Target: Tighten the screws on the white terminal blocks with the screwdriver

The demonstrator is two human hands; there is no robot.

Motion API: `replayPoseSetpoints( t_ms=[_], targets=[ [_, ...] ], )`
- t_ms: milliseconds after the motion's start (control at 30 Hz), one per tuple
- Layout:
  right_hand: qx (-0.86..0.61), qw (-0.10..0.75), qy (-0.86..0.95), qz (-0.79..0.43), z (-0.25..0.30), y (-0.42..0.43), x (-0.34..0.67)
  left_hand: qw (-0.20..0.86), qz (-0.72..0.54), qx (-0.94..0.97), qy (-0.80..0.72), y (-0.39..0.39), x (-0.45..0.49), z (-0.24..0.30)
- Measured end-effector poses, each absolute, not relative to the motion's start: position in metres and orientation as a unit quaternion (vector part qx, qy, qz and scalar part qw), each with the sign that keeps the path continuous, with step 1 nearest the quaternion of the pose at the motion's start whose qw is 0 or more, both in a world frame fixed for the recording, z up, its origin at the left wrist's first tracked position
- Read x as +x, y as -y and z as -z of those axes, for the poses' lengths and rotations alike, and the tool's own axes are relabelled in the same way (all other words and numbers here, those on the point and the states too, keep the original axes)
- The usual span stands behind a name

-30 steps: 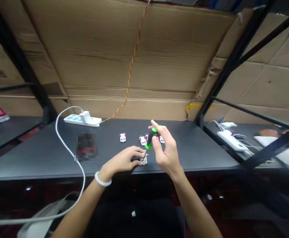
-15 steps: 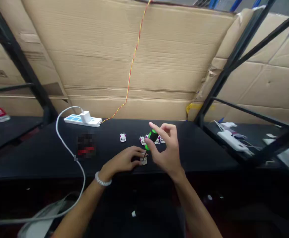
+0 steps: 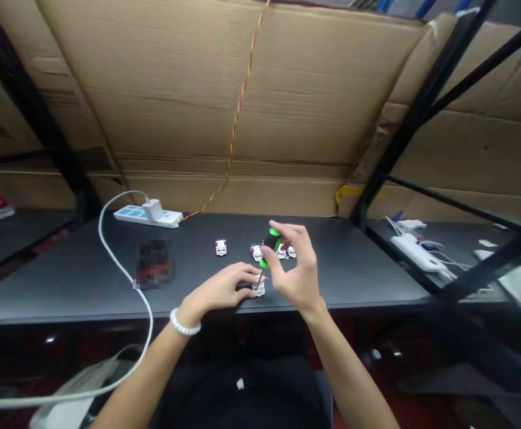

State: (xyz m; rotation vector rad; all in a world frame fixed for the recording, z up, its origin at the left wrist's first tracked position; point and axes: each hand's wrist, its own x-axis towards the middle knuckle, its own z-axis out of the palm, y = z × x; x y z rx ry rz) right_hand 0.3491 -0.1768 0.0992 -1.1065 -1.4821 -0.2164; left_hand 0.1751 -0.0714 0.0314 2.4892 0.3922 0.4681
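My right hand [image 3: 297,268] is closed around a screwdriver [image 3: 270,245] with a black and green handle. The screwdriver's thin shaft slants down to a small white part [image 3: 259,289] near the table's front edge. Fingers of my left hand [image 3: 229,287] pinch that part from its left side and hold it against the table. Behind the screwdriver sit several similar white and purple parts [image 3: 256,252], partly hidden by my right hand. Another white and purple part [image 3: 220,247] lies apart, farther left.
On the black table [image 3: 86,268], a white power strip [image 3: 166,219] with a plugged-in charger stands at the back left. Its white cable [image 3: 124,268] runs over the front edge. A blurred dark object [image 3: 154,262] lies beside the cable. Black metal frames [image 3: 403,137] flank both sides.
My right index finger has come down from its raised position onto the screwdriver's end, and the handle stands a little more upright. My left hand and the white part stay in place.
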Motion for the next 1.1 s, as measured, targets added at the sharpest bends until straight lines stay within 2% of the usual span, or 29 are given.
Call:
replayPoseSetpoints(
  t_ms=[133,333,500,667,833,1100],
  targets=[
    [-0.472,0.585,0.657,0.057,-0.0982,0.1778,0.3482,0.288,-0.181,0.930,-0.143,0.0703,0.1754,-0.0297],
    [-0.481,0.590,0.642,0.096,-0.1000,0.1762,0.3497,0.282,-0.172,0.933,-0.145,0.0698,0.1754,-0.0289],
    [-0.460,0.584,0.667,0.047,-0.1009,0.1777,0.3514,0.287,-0.183,0.930,-0.142,0.0701,0.1754,-0.0292],
    [-0.489,0.586,0.637,0.106,-0.1016,0.1789,0.3499,0.287,-0.178,0.930,-0.147,0.0712,0.1758,-0.0305],
    [-0.462,0.585,0.664,0.058,-0.1026,0.1796,0.3522,0.289,-0.177,0.930,-0.144,0.0701,0.1759,-0.0287],
    [-0.477,0.588,0.646,0.096,-0.1020,0.1793,0.3521,0.283,-0.171,0.932,-0.147,0.0709,0.1753,-0.0296]
  ],
)
